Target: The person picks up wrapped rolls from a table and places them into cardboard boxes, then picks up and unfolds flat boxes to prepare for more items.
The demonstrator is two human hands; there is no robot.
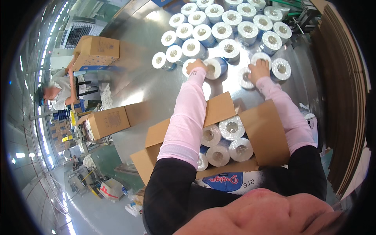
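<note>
On the metal table, my left hand (197, 65) is closed at the top of a wrapped paper roll (187, 69), its fingertips out of sight. A tilted paper roll (217, 67) with a blue side touches that hand on the right. My right hand (259, 71) curls over a paper roll (245, 79), with another paper roll (261, 58) just beyond its fingers. In front of my body, an opened cardboard box (266, 131) holds several upright paper rolls (232, 127), their white ends and cores facing up. My left forearm covers part of that box.
Many wrapped rolls (221, 30) stand grouped across the far metal table (145, 51). Flattened cardboard sheets (338, 98) are stacked at the right. Two cardboard boxes (107, 122) (98, 49) sit along the left edge, where another person (62, 90) reaches to the farther one.
</note>
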